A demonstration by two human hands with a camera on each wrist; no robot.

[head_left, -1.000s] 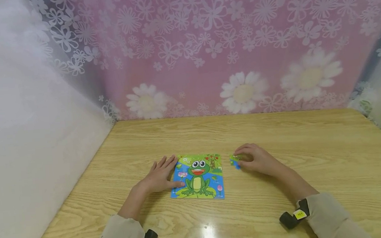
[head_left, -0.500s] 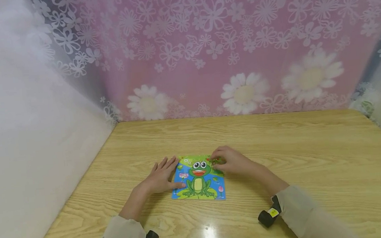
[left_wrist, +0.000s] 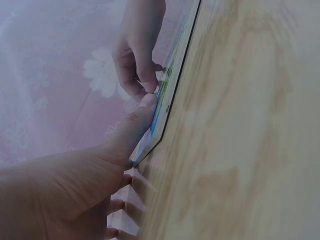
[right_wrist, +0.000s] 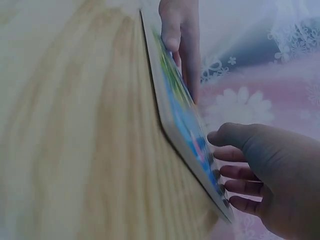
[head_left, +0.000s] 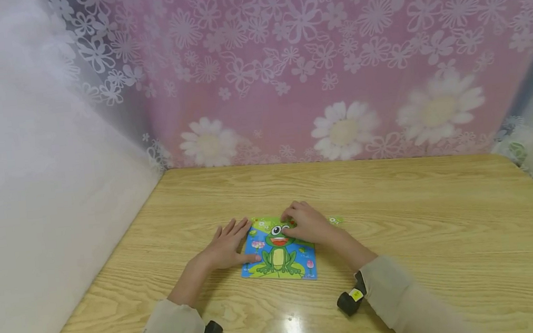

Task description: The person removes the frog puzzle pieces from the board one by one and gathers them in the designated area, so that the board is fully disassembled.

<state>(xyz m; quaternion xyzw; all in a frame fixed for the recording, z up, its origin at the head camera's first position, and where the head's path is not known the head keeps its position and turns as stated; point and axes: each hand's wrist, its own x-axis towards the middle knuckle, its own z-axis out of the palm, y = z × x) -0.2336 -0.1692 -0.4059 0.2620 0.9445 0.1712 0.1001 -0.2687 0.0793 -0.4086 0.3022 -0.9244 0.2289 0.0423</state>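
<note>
A square frog puzzle (head_left: 279,258), bright green and blue, lies flat on the wooden table. My left hand (head_left: 226,248) rests at its left edge, with the thumb on the picture and the other fingers spread on the table. Over the puzzle's upper right part is my right hand (head_left: 307,225), covering one of the frog's eyes. In the right wrist view, the right hand's fingers (right_wrist: 240,187) are bent a little, spaced apart, with their tips at the puzzle's surface. I see no piece held between thumb and fingers. A loose green puzzle piece with a daisy (head_left: 335,219) lies right of the board, partly behind the right wrist.
The wooden table (head_left: 418,211) stretches out on all sides of the puzzle. A pink flowered cloth (head_left: 280,107) hangs behind it and a white sheet (head_left: 58,179) stands at the left. Black wrist cameras (head_left: 212,332) sit at both cuffs.
My right hand has left the loose piece beside the board and moved left over the puzzle's upper right, then farther in to the frog's eye. The left hand stays where it was.
</note>
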